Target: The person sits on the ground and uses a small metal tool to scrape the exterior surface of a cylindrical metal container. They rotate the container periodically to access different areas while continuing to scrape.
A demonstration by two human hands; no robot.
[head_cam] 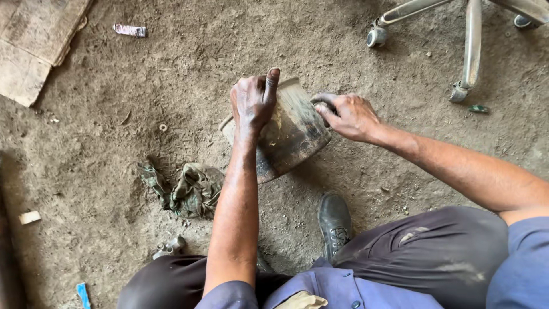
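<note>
Person squats over a dirt floor [143, 74], both bare arms stretched forward. Left hand [253, 103] grips the top rim of a worn metal drum [286, 140], fingers curled over the edge, thumb up. Drum rests tilted on the floor just ahead of a black shoe [334, 220], its side scuffed and streaked with pale dust or paste. Right hand [349, 116] presses against the drum's right side, fingers bent around a dark part there; can't tell exactly what it is pinching, but it is clenched, not loose.

Left of the drum, near the left forearm, a crumpled green rag [189, 189] lies on the dirt. A small metal fitting [168, 247] sits below the rag, close to the knee. A small ring [163, 127] lies well left of the drum. Chair base [472, 46] with casters stands top right, apart from the hands. Cardboard [34, 40] lies top left.
</note>
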